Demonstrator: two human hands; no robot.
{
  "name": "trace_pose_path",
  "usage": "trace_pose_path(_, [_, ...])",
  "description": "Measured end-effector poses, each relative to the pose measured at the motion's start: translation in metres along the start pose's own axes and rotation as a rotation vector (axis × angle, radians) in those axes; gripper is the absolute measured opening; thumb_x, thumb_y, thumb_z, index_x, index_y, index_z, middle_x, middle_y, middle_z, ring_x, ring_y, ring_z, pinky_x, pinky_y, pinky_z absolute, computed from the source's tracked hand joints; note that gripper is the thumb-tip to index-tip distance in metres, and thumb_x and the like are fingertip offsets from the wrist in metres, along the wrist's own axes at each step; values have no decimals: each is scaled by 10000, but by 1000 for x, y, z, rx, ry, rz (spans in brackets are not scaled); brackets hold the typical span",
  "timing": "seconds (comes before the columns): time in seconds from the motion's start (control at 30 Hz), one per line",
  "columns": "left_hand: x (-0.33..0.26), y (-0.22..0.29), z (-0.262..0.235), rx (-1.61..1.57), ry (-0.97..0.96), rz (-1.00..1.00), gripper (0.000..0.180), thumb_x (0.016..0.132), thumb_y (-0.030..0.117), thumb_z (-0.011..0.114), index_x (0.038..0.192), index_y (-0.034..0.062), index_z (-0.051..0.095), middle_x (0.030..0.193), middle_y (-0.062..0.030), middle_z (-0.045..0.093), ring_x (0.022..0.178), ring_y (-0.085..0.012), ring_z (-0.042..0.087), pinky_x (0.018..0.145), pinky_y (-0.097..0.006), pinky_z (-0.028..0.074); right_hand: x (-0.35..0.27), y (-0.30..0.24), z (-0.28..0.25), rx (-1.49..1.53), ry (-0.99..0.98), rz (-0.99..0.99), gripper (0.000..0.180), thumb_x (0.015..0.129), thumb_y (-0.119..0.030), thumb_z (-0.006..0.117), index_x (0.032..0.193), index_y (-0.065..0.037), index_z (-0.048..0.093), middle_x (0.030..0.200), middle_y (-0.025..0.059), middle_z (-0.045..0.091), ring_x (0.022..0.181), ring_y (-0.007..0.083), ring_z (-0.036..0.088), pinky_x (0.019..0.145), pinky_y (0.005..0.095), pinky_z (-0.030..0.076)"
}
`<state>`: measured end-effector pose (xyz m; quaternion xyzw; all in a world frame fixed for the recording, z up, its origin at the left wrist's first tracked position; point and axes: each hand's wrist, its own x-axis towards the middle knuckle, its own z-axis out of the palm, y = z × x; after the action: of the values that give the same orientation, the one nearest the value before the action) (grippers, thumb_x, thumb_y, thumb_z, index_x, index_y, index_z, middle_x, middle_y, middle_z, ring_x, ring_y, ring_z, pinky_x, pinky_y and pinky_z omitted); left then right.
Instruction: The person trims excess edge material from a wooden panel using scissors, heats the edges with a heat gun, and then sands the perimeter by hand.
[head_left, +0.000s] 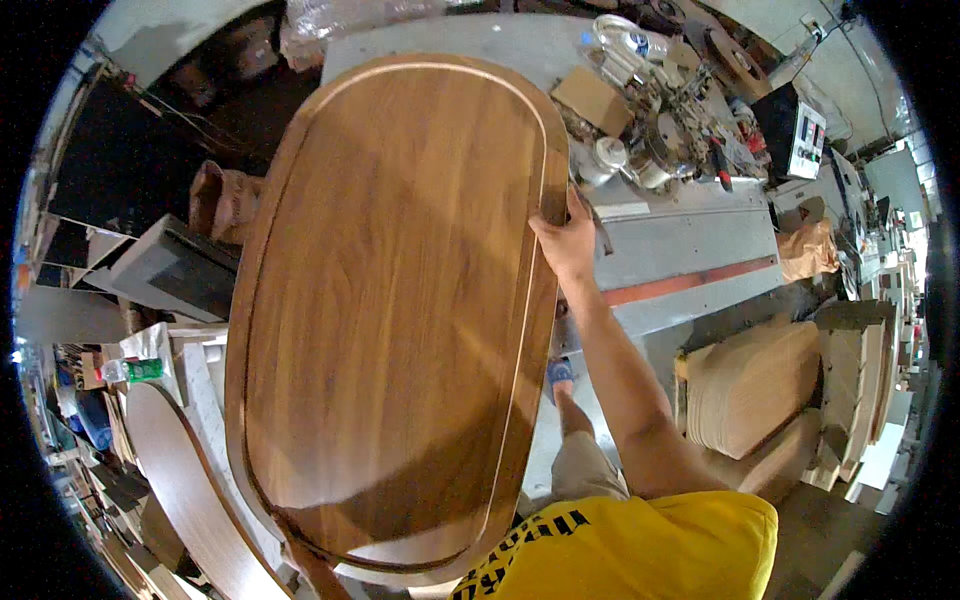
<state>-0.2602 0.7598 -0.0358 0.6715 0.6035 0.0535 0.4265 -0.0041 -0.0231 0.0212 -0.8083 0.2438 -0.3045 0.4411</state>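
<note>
A large oval wooden tabletop [390, 290] with a raised rim fills the middle of the view, tilted up in front of me. My right hand [568, 245] grips its right edge, thumb over the rim and fingers mostly hidden behind. Low on the left, my left hand [318, 574] holds the near edge of the same tabletop, its fingers largely out of sight beneath it. Beyond the tabletop lies a grey metal workbench [690, 235] with a reddish strip [690, 281] along it.
Bottles, a white jar [605, 160], a cardboard piece [592, 100] and tools crowd the bench's far right, beside a control box [795, 132]. A stack of rounded wooden panels [755, 385] stands at right. Another curved panel [190, 490] and a green-labelled bottle [140, 370] are at left.
</note>
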Motion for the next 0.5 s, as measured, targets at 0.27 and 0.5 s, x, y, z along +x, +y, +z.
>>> trace_pose_path(0.27, [-36, 88, 2, -76, 15, 230, 563, 946, 607, 643, 965, 60, 507, 866, -80, 558, 697, -207, 541, 612, -358, 454, -17, -33, 43, 65, 14, 98, 493, 745, -152, 789, 1211, -61, 660, 1071, 157, 737, 1026, 340, 708, 869, 410, 560])
trace_pose_path(0.5, [-65, 145, -13, -130, -6, 379, 599, 939, 566, 686, 1067, -3, 549, 972, -125, 604, 794, -236, 586, 694, -379, 489, -57, -83, 12, 276, 19, 138, 504, 787, -19, 744, 1281, -10, 645, 1103, 79, 730, 1022, 140, 673, 922, 319, 536])
